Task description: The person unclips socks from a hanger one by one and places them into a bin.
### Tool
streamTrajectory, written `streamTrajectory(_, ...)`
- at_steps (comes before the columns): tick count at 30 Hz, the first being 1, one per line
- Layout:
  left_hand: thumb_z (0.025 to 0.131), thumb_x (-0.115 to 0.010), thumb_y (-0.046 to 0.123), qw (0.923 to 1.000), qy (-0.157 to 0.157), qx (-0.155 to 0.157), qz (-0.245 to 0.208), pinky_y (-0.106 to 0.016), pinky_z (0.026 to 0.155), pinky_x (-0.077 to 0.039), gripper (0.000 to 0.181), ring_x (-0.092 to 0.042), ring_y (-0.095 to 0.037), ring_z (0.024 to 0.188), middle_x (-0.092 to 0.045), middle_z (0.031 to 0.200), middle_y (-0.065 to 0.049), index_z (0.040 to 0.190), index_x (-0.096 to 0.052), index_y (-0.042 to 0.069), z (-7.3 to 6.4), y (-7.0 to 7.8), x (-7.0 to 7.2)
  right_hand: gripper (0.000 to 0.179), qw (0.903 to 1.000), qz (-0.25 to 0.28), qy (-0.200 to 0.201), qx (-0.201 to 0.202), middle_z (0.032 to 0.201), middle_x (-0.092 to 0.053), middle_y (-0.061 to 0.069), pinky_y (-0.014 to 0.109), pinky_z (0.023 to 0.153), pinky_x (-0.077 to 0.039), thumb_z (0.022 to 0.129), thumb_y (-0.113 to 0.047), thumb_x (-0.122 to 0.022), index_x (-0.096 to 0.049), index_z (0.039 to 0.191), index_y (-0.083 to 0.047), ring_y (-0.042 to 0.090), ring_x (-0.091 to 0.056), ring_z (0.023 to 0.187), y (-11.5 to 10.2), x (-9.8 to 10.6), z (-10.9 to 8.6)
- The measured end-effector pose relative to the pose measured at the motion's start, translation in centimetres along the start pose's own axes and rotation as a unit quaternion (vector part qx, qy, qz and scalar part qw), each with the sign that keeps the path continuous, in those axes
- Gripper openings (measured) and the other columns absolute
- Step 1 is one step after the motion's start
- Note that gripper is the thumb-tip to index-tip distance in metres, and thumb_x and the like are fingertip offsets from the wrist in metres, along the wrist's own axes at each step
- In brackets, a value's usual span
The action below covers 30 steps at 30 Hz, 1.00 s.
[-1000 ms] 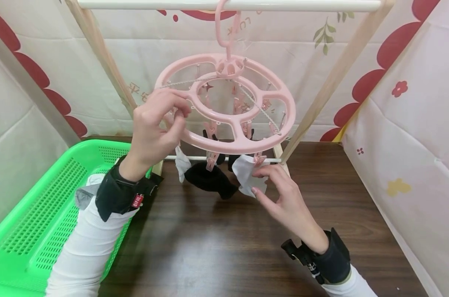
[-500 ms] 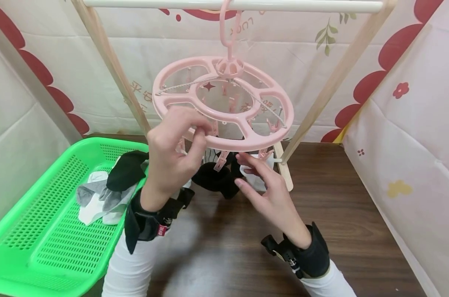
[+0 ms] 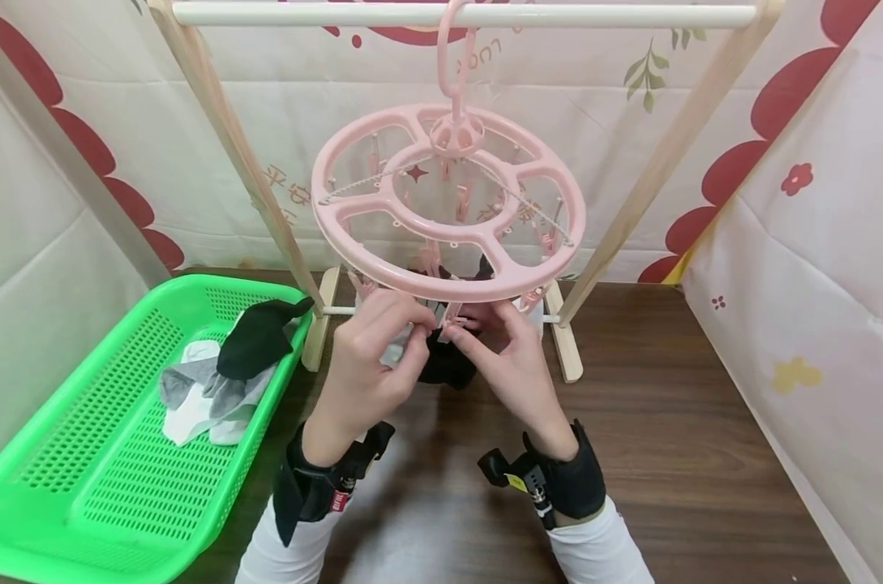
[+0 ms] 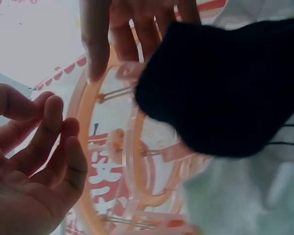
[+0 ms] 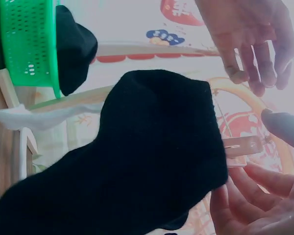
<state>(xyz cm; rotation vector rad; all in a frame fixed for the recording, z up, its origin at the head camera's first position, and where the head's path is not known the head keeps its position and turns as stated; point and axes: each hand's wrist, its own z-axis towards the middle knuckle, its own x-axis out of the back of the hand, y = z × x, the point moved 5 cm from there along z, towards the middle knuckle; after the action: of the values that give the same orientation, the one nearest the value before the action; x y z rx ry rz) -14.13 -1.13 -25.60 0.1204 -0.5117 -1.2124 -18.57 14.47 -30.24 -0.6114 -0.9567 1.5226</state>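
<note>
- Black sock [image 5: 157, 142] is hanging at a clip [image 5: 242, 146] under the pink ring hanger [image 3: 477, 287]
- Right hand [image 3: 512, 375] is kinda touching it, grip loose
- Left hand [image 3: 371, 367] is hovering beside it, grip relaxed, holding nothing

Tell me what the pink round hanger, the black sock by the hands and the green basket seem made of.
Pink hanger: probably moulded plastic, from its smooth, softly glossy ring. Black sock: likely knit fabric, matte and softly rounded, though the fibre can't be told. Green basket: apparently plastic, slightly shiny, with slots through its base.
</note>
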Motion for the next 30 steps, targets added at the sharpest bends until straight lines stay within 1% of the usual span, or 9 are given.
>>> streamTrajectory(5,0.086,-0.057,-0.001,0.9989,-0.038,0.028,0.000,-0.030,0.074,-0.044,0.010,-0.053,-0.019,0.082,-0.062,0.087,-0.006,0.089,-0.065,0.002,-1.3,-1.2,-1.4,0.033,0.9994,-0.003,0.035,0.000,0.102,-0.066,0.014,0.033,0.082,-0.050,0.086,0.007,-0.067,-0.060,0.117,0.003,0.021,-0.064,0.092,0.7,0.2,0.1)
streamTrajectory(7,0.084,-0.062,0.000,0.9974,-0.059,0.040,0.004,-0.031,0.075,-0.044,0.013,-0.054,-0.020,0.086,-0.062,0.094,-0.007,0.097,-0.064,0.001,-1.9,-1.9,-1.8,0.034,0.9991,-0.005,0.042,0.000,0.103,-0.066,0.014,0.033,0.083,-0.050,0.085,0.007,-0.067,-0.060,0.118,0.004,0.021,-0.064,0.093,0.9,0.2,0.0)
streamTrajectory(10,0.082,-0.070,0.005,0.9927,-0.103,0.061,0.007,-0.033,0.086,-0.045,0.034,-0.053,-0.023,0.101,-0.056,0.112,-0.011,0.113,-0.059,0.000,-2.9,-3.0,-2.4,0.033,0.9989,-0.004,0.048,0.003,0.105,-0.066,0.015,0.034,0.086,-0.049,0.086,0.007,-0.067,-0.059,0.119,0.005,0.021,-0.063,0.095,1.0,0.1,0.0)
streamTrajectory(12,0.079,-0.076,0.008,0.9888,-0.129,0.074,0.004,-0.037,0.095,-0.041,0.051,-0.049,-0.025,0.113,-0.051,0.122,-0.014,0.124,-0.053,0.000,-3.4,-3.7,-2.8,0.033,0.9987,-0.003,0.051,0.006,0.105,-0.066,0.015,0.034,0.087,-0.048,0.086,0.007,-0.067,-0.059,0.119,0.005,0.021,-0.063,0.096,1.1,0.0,0.1)
streamTrajectory(13,0.078,-0.077,0.009,0.9871,-0.138,0.081,0.001,-0.038,0.098,-0.040,0.057,-0.048,-0.025,0.115,-0.050,0.124,-0.014,0.127,-0.049,0.000,-3.6,-4.0,-2.9,0.033,0.9987,0.000,0.051,0.006,0.105,-0.066,0.015,0.034,0.087,-0.048,0.086,0.007,-0.067,-0.059,0.118,0.006,0.021,-0.063,0.096,1.2,0.0,0.2)
streamTrajectory(18,0.077,-0.078,0.004,0.9845,-0.142,0.103,-0.012,-0.040,0.095,-0.043,0.062,-0.057,-0.026,0.108,-0.059,0.115,-0.015,0.129,-0.044,-0.002,-4.0,-5.3,-3.0,0.032,0.9985,0.018,0.052,0.011,0.102,-0.066,0.014,0.034,0.087,-0.049,0.085,0.010,-0.066,-0.059,0.117,0.008,0.021,-0.063,0.093,1.3,-0.1,0.4)
streamTrajectory(21,0.076,-0.077,-0.001,0.9831,-0.146,0.110,-0.013,-0.041,0.092,-0.046,0.061,-0.060,-0.027,0.106,-0.062,0.111,-0.017,0.128,-0.045,-0.001,-4.1,-5.8,-2.8,0.032,0.9977,0.035,0.055,0.019,0.101,-0.066,0.012,0.033,0.086,-0.049,0.085,0.012,-0.065,-0.058,0.116,0.009,0.021,-0.064,0.091,1.2,0.0,0.4)
streamTrajectory(24,0.075,-0.073,-0.006,0.9830,-0.145,0.112,-0.008,-0.042,0.087,-0.048,0.055,-0.062,-0.026,0.102,-0.064,0.109,-0.016,0.125,-0.049,-0.001,-4.1,-6.2,-2.6,0.034,0.9960,0.055,0.068,0.018,0.102,-0.066,0.010,0.032,0.086,-0.049,0.084,0.013,-0.065,-0.057,0.116,0.008,0.021,-0.064,0.091,1.3,0.1,0.4)
streamTrajectory(30,0.077,-0.067,-0.010,0.9874,-0.111,0.112,0.003,-0.041,0.080,-0.049,0.037,-0.062,-0.023,0.093,-0.067,0.106,-0.013,0.112,-0.062,-0.001,-3.7,-6.8,-1.9,0.038,0.9898,0.099,0.102,-0.011,0.107,-0.063,0.011,0.033,0.086,-0.050,0.083,0.014,-0.066,-0.057,0.119,0.003,0.022,-0.064,0.095,1.6,0.2,0.3)
